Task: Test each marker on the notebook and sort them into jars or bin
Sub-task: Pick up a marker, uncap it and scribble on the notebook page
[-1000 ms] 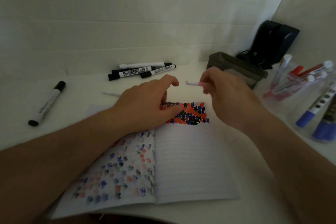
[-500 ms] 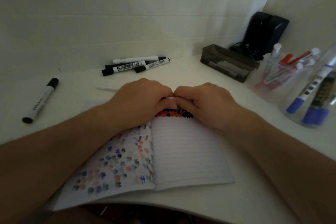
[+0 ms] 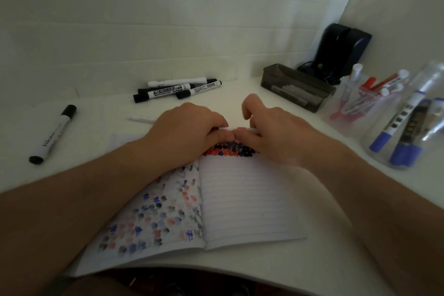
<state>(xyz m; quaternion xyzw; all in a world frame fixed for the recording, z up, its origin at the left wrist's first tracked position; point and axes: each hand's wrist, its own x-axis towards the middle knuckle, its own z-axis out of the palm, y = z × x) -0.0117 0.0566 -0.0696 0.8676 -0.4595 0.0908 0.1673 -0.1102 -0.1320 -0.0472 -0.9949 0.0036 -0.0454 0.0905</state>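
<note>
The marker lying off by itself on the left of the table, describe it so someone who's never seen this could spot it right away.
Start at the open notebook in the middle of the white table, then look left past the left hand. There a lone marker lies diagonally, with a white barrel and a black cap. Unlike the cluster of black-capped markers near the wall, it lies alone, touching nothing.
</note>
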